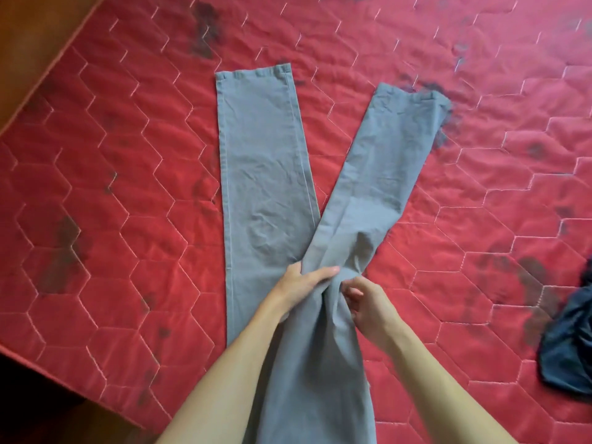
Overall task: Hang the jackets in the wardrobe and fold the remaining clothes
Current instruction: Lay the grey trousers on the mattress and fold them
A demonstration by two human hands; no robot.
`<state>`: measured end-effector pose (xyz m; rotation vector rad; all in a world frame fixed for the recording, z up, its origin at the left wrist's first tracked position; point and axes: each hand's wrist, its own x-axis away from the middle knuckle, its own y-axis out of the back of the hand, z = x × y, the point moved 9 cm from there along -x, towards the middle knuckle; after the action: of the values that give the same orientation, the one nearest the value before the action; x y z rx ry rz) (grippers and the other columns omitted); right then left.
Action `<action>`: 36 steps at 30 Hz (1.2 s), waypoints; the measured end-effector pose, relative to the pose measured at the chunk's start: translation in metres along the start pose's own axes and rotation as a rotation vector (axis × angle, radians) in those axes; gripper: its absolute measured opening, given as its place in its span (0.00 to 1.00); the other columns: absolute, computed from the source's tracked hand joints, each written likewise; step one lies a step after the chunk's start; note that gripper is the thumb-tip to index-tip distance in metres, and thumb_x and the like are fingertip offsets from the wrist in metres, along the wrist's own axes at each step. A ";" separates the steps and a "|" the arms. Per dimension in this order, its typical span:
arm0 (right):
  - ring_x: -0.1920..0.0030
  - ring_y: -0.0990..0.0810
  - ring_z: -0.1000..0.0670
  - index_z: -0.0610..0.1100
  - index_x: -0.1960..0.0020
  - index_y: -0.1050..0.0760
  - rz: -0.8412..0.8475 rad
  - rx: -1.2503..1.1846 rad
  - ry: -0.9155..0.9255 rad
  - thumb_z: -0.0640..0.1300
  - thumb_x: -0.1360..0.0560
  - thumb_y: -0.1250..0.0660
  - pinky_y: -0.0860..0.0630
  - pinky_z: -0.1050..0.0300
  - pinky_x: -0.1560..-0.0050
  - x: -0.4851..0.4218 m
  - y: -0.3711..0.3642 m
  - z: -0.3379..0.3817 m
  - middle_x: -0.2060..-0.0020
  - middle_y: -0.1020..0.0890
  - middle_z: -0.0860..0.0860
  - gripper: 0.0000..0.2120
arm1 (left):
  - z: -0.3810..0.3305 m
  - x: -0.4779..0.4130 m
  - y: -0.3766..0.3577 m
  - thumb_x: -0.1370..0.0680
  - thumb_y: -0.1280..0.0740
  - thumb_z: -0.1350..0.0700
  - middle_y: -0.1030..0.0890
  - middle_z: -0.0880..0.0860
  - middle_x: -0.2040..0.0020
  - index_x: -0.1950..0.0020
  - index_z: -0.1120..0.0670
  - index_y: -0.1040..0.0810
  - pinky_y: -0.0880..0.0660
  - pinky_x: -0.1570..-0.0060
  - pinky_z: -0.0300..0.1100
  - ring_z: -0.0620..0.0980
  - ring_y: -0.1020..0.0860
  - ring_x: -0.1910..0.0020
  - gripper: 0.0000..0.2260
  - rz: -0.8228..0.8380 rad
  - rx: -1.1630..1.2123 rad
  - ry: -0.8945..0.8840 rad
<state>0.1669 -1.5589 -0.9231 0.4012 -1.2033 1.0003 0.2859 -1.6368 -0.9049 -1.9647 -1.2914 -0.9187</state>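
Observation:
Grey trousers (266, 161) lie spread on the red quilted mattress (121, 193), legs pointing away from me in a V, cuffs at the far end. My left hand (304, 283) rests flat on the crotch area with fingers straight, pressing the cloth down. My right hand (365, 302) is right beside it, fingers curled and pinching a fold of the trousers at the inner seam. The waist end runs toward me between my forearms and out of the bottom of the view.
A crumpled dark blue garment (567, 344) lies at the mattress's right side. The mattress edge (64, 376) runs along the left and lower left, with brown wooden floor (35, 30) beyond it. Dark stains mark the red cover.

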 end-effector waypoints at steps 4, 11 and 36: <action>0.65 0.22 0.47 0.39 0.54 0.18 0.065 -0.222 0.050 0.42 0.35 0.31 0.25 0.59 0.64 0.003 -0.018 0.039 0.61 0.21 0.42 0.11 | -0.025 -0.024 -0.005 0.25 0.26 0.53 0.13 0.55 0.50 0.46 0.58 0.15 0.20 0.47 0.44 0.51 0.16 0.51 0.11 0.081 0.010 0.054; 0.58 0.14 0.45 0.40 0.55 0.16 -0.036 -0.280 0.245 0.43 0.27 0.32 0.18 0.55 0.54 0.016 -0.033 0.138 0.57 0.14 0.43 0.08 | -0.075 -0.046 -0.016 0.22 0.32 0.54 0.16 0.59 0.43 0.41 0.60 0.17 0.22 0.44 0.44 0.52 0.17 0.49 0.14 0.276 0.314 0.117; 0.57 0.14 0.43 0.38 0.41 0.21 0.077 0.308 0.511 0.29 0.31 0.28 0.16 0.45 0.57 -0.122 -0.265 0.368 0.53 0.14 0.42 0.19 | -0.367 -0.154 0.212 0.18 0.36 0.62 0.16 0.61 0.46 0.37 0.62 0.24 0.18 0.47 0.53 0.56 0.16 0.50 0.10 -0.093 0.406 -0.421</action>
<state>0.1648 -2.0212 -0.8402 0.3128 -0.6092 1.2679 0.3598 -2.0774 -0.8429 -1.8332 -1.6615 -0.2476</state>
